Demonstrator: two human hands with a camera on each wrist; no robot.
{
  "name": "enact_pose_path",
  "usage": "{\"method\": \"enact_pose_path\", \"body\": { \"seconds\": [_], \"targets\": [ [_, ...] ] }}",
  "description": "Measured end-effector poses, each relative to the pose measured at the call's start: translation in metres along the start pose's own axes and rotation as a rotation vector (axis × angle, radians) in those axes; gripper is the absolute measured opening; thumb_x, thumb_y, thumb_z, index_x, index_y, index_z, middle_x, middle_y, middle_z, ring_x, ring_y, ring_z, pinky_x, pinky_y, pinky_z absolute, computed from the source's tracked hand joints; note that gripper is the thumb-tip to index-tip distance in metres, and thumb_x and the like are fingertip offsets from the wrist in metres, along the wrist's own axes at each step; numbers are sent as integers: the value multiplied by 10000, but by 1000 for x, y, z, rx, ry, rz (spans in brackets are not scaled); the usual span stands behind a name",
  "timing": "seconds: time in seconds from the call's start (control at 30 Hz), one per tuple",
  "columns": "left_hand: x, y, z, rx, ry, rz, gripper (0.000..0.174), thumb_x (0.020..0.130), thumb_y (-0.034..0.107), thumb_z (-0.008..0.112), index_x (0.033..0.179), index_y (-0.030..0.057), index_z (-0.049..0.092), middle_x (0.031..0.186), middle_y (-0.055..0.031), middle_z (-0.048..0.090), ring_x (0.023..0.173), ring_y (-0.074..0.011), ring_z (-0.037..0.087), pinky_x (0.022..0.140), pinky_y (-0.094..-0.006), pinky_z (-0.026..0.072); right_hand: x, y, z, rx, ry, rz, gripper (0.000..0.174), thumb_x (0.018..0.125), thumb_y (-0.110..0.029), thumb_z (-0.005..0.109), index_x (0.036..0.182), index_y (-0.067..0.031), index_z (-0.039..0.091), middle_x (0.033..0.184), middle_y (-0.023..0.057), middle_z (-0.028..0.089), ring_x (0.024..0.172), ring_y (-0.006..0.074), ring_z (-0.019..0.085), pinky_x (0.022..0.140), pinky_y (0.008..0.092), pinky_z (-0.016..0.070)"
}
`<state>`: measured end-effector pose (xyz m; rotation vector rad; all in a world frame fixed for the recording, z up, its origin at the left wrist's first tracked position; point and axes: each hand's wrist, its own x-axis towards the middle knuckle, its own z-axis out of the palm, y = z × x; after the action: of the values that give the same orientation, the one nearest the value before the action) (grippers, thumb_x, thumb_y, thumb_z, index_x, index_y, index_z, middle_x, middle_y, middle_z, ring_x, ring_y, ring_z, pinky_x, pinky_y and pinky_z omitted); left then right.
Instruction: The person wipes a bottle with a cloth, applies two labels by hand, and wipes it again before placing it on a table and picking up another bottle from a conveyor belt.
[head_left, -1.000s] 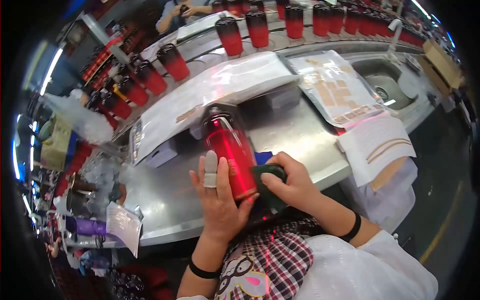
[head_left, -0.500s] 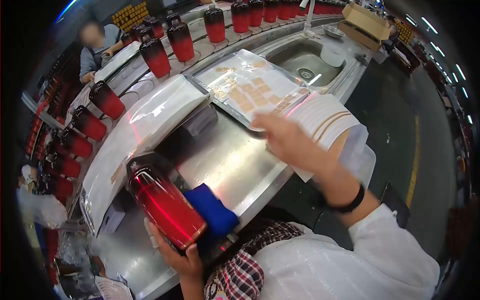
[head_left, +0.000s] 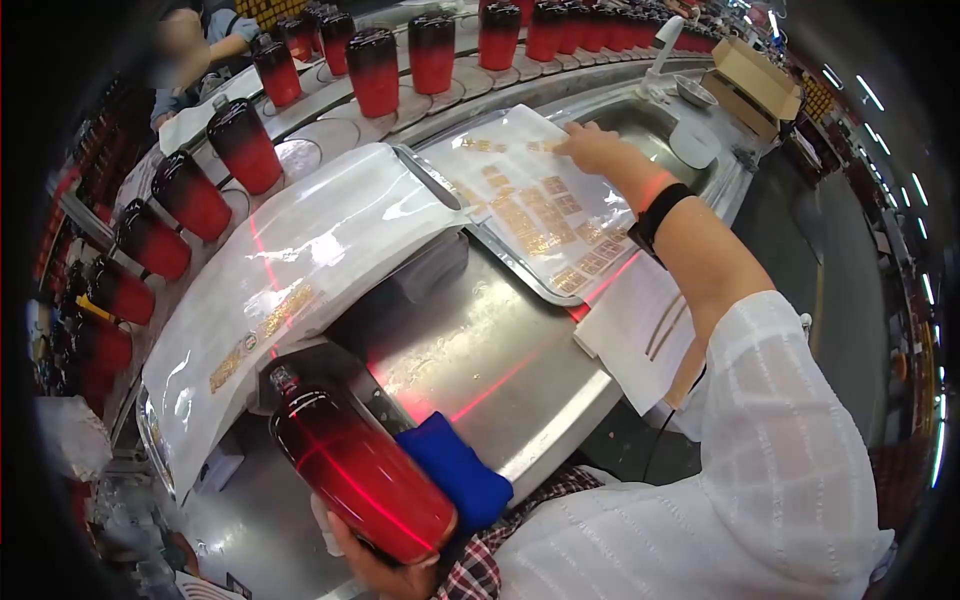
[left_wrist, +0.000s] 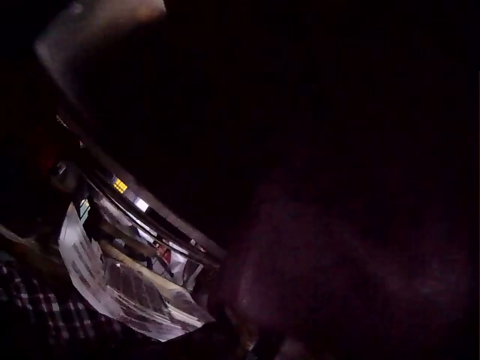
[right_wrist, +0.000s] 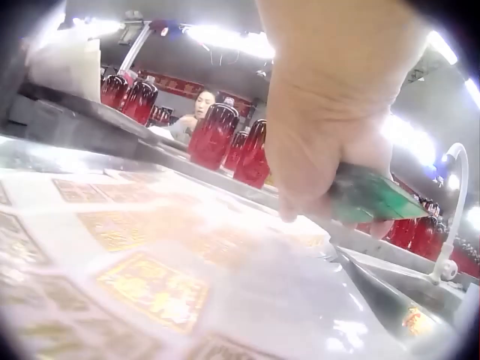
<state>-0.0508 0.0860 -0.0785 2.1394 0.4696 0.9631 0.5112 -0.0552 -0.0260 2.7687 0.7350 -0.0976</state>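
Observation:
A red bottle [head_left: 375, 485], black toward its neck, lies tilted on a dark holder [head_left: 318, 362] at the front of the steel table. My left hand [head_left: 372, 562] grips it low, fingers along the side and around the base; the bottle hides part of the hand. Reaching far right, my right hand [head_left: 600, 150] is over the far edge of a sheet of gold decals [head_left: 535, 215] in a metal tray. In the right wrist view, a flat green scraper [right_wrist: 379, 199] is held in that hand, with fingertips close over the sheet. The left wrist view is mostly dark.
A folded blue cloth [head_left: 455, 470] lies beside the bottle. Another plastic-covered sheet [head_left: 300, 235] slopes up behind it. Red-black bottles [head_left: 375, 75] line the curved conveyor at the back. On the right are a sink [head_left: 640, 125], a tap [head_left: 662, 50] and white papers [head_left: 640, 335].
My right hand has left the bottle and swung right and away, over the decal tray. My left hand stays on the bottle. The head view has turned to the right.

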Motion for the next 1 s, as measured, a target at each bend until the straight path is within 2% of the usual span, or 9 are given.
{"method": "enact_pose_path", "body": {
  "seconds": [0.07, 0.17, 0.27, 0.4, 0.43, 0.53, 0.63, 0.93, 1.0],
  "targets": [
    [-16, -18, -3, -225, 45, -202, 872, 926, 605, 510, 1514, 23, 236, 1537, -225, 283, 1399, -378, 328, 1133, -484, 319, 29, 11, 16, 52, -41, 106, 589, 870, 46, 466, 1334, -295, 594, 1450, 107, 447, 1312, 351, 429, 1063, 456, 408],
    [-28, -39, 2, -669, 239, -460, 749, 935, 496, 557, 1487, 58, 301, 1482, -195, 360, 1331, -356, 404, 1093, -472, 370, -12, 8, -11, -39, -24, -267, 512, 905, -15, 455, 1271, -322, 638, 1471, 57, 433, 1332, 325, 431, 1064, 473, 399],
    [-19, -36, 3, -795, 290, -603, 739, 941, 493, 548, 1488, 62, 300, 1481, -196, 362, 1330, -356, 408, 1094, -472, 373, -26, 15, 17, 76, -38, -361, 487, 888, -4, 483, 1233, -294, 668, 1460, 47, 451, 1319, 315, 447, 1048, 467, 408],
    [-13, -35, 2, -821, 291, -652, 725, 948, 489, 536, 1489, 69, 300, 1481, -197, 366, 1329, -355, 414, 1095, -471, 376, -46, 34, 16, -4, -22, -157, 279, 920, -158, 536, 1158, -153, 682, 1367, 105, 534, 1282, 330, 478, 1031, 448, 426],
    [-13, -33, 3, -824, 296, -660, 722, 950, 488, 533, 1490, 70, 300, 1481, -197, 367, 1329, -355, 415, 1096, -471, 376, -46, 34, 12, 84, 18, 14, 321, 905, -309, 594, 1079, -56, 685, 1321, 152, 558, 1242, 344, 509, 990, 439, 454],
    [-10, -32, 3, -843, 287, -666, 712, 955, 485, 524, 1491, 75, 299, 1480, -198, 369, 1328, -355, 420, 1097, -470, 379, -14, 69, 39, -129, 104, -185, 373, 854, -364, 647, 1026, -39, 707, 1289, 183, 574, 1185, 345, 554, 911, 449, 492],
    [-11, -29, 3, -853, 277, -670, 702, 960, 482, 515, 1492, 79, 298, 1480, -199, 372, 1327, -355, 424, 1098, -469, 381, 3, 74, 35, 22, -228, -10, 285, 836, -287, 633, 990, -69, 731, 1239, 173, 595, 1138, 353, 575, 870, 469, 517],
    [-11, -19, 7, -864, 301, -675, 672, 976, 473, 489, 1496, 93, 297, 1478, -201, 379, 1325, -355, 437, 1101, -467, 388, 18, 49, 16, -71, 418, -215, 327, 765, -332, 703, 971, -80, 733, 862, 168, 705, 841, 324, 679, 765, 420, 528],
    [-11, -16, 7, -865, 304, -677, 666, 979, 471, 483, 1497, 96, 296, 1478, -201, 381, 1324, -355, 440, 1101, -467, 390, 37, 9, -19, 216, 210, -386, 298, 793, -346, 713, 865, -58, 687, 859, 175, 692, 804, 331, 662, 722, 423, 511]
  ]
}}
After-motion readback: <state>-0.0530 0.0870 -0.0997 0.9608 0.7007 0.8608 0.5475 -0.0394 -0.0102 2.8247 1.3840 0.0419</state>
